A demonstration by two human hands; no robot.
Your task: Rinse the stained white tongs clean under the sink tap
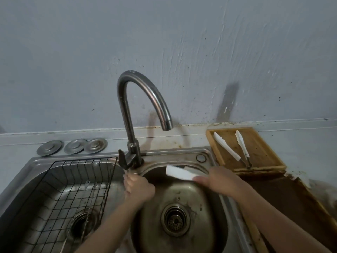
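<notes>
Stainless steel double sink [204, 152], and over its round right basin the right hand [218, 179] holds the white tongs [179, 172] by their near end, thumb laid along the blade; the other fingers are hidden behind the hand. The tongs are motion-blurred, so any stain on them is hard to make out. They sit below and a little toward me from the tap spout [166, 123], with no water visible. The left hand [137, 187] has its fingers curled just under the tap lever [125, 159]; whether they actually touch it I cannot tell. A wire rack [73, 189] fills the left basin. Another pair of tongs [235, 148] lies on a wooden tray [262, 154] on the bench.
</notes>
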